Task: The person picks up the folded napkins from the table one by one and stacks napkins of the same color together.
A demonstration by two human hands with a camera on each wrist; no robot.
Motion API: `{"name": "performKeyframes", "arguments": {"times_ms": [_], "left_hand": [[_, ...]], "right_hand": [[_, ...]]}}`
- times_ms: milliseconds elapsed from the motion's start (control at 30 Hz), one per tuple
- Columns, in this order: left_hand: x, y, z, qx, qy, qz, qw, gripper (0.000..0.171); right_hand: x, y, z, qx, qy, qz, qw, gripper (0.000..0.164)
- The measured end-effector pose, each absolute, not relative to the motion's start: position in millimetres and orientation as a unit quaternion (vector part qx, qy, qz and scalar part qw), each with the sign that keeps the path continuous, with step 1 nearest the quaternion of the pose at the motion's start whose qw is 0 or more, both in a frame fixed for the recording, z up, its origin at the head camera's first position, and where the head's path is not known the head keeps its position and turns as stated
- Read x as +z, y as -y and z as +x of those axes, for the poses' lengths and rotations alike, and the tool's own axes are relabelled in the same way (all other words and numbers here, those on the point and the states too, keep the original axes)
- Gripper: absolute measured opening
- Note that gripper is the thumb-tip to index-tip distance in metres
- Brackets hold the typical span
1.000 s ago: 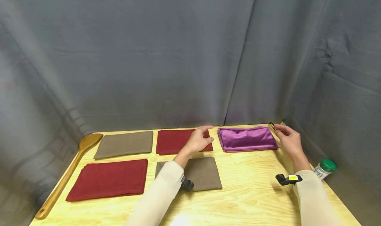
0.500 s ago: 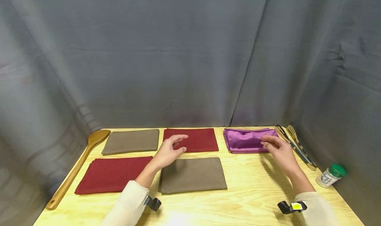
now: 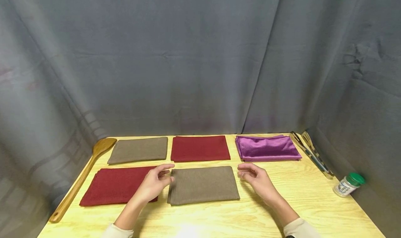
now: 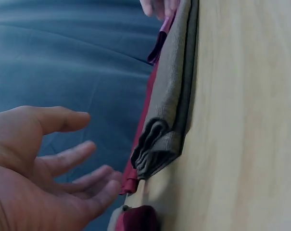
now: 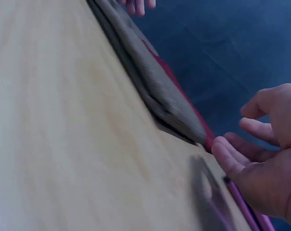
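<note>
A person's bare left hand [image 3: 153, 184] and right hand [image 3: 258, 182] flank a folded taupe cloth [image 3: 203, 185] lying flat in the middle of the front row on a pale wood-grain table [image 3: 313, 205]. The hands are well apart, one at either end of the cloth, with fingers loosely bent, thumbs parted from them and nothing in their grasp. The left hand hovers over the right end of a folded dark-red cloth [image 3: 116, 185], its fingertips just beside the taupe fabric's left edge; the right hand's fingertips are just off the opposite edge. The left-wrist view shows the taupe cloth's stacked folds end-on.

Behind, three more folded cloths line the table's far side: a second taupe piece [image 3: 139, 150] at left, a second dark-red one [image 3: 200, 148] at center and a shiny purple satin one [image 3: 267, 148] at right. A long wooden spatula [image 3: 76, 185] runs along the left edge. At right lie what look like tongs [image 3: 313, 158], near a tilted shaker jar with a green lid [image 3: 355, 179]. Cream sleeves [image 3: 117, 231] show at both wrists; a gray curtain [image 3: 175, 57] hangs behind.
</note>
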State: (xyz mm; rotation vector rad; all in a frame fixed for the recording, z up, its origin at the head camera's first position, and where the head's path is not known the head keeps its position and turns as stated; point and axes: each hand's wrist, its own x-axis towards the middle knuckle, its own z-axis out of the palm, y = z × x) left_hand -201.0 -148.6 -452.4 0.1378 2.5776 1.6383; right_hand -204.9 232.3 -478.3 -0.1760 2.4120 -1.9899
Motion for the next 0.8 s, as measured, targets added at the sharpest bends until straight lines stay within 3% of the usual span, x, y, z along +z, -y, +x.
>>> {"name": "performKeyframes", "arguments": {"times_ms": [133,467,633,800], "left_hand": [[-455.6,152.2,-194.5,0.524,-0.849,0.035,0.053,0.053],[-459.7,145.8,-192.2,0.485,-0.871,0.049,0.057,0.046],[-461.7,142.9,-191.8,0.482,-0.874,0.037,0.051,0.04],[-462.8,141.0,-193.2,0.489,-0.867,0.059,0.076,0.035]], "right_hand": [[-482.6,-221.2,-200.0,-0.636,-0.768,-0.044,0.055,0.035],[-484.5,-223.2,-200.0,-0.61,-0.785,-0.061,0.09,0.039],[-484.4,-223.1,-198.5,-0.601,-0.791,-0.075,0.087,0.036],[-485.1,-223.4,-196.2,-0.575,-0.807,-0.108,0.076,0.031]]}}
